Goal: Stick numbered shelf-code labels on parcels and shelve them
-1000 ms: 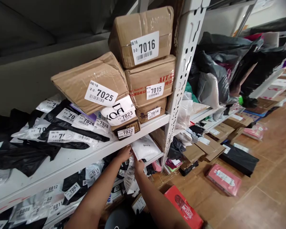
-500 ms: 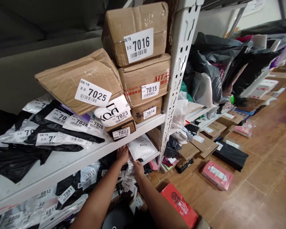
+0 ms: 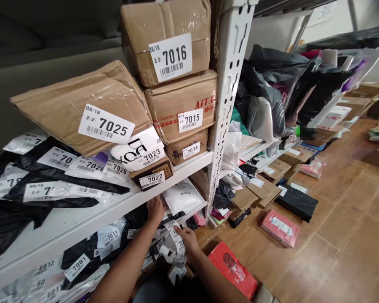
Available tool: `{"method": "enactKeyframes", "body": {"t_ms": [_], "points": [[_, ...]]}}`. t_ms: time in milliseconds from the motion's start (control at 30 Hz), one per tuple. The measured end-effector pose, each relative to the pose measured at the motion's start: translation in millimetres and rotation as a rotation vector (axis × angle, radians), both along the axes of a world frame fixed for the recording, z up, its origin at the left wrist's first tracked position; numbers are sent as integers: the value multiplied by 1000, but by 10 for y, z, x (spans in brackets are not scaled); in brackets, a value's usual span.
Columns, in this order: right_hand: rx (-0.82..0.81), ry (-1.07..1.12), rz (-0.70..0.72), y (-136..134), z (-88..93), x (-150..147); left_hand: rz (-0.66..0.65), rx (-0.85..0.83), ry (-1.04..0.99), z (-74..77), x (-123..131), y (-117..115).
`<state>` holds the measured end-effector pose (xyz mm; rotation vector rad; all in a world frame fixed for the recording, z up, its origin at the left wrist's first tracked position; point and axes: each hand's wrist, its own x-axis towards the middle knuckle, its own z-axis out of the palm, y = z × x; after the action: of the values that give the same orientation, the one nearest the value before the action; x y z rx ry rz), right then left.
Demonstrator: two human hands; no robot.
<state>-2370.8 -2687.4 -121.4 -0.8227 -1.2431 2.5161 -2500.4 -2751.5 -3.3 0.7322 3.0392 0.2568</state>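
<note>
My left hand (image 3: pixel 156 209) reaches in at the lower shelf, just under the upper shelf's edge. Its fingers are stretched forward over dark parcels, left of a white plastic parcel (image 3: pixel 182 196), and seem to grip nothing. Closer to me, my right hand (image 3: pixel 188 237) pinches a strip of labels (image 3: pixel 176 236) printed with numbers and barcodes. The strip's lower part hangs down in loose curls. Above my hands, a small box marked 7022 (image 3: pixel 152 180) sits at the upper shelf's edge beneath a white parcel marked 7023 (image 3: pixel 145 152).
Boxes marked 7016 (image 3: pixel 170 57), 7015 (image 3: pixel 190 120) and 7014 (image 3: pixel 191 150) are stacked beside a white upright post (image 3: pixel 229 84). A box marked 7025 (image 3: pixel 106 124) rests on labelled bags. On the floor lie a red box (image 3: pixel 233 269) and a pink-red package (image 3: pixel 279 227).
My right hand has drawn the label strip back from the white parcel towards me. My left hand has shifted slightly left. The view has moved a little to the right.
</note>
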Motion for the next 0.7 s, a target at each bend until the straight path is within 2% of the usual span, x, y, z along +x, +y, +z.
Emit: {"method": "enactKeyframes", "body": {"t_ms": [33, 133, 200, 300, 367, 500, 700], "points": [[-22, -4, 13, 50, 26, 76, -66, 30, -21, 29, 23, -2], [-126, 58, 49, 237, 156, 246, -393, 115, -184, 117, 92, 3], [-168, 130, 72, 359, 259, 269, -492, 178, -284, 157, 130, 28], [-130, 186, 81, 479, 364, 165, -410, 254, -339, 165, 163, 95], [-50, 197, 84, 510, 390, 49, -363, 270, -350, 142, 170, 140], [110, 197, 106, 510, 389, -150, -336, 262, -314, 81, 173, 167], [164, 161, 13, 492, 339, -302, -328, 237, -199, 60, 177, 128]]}}
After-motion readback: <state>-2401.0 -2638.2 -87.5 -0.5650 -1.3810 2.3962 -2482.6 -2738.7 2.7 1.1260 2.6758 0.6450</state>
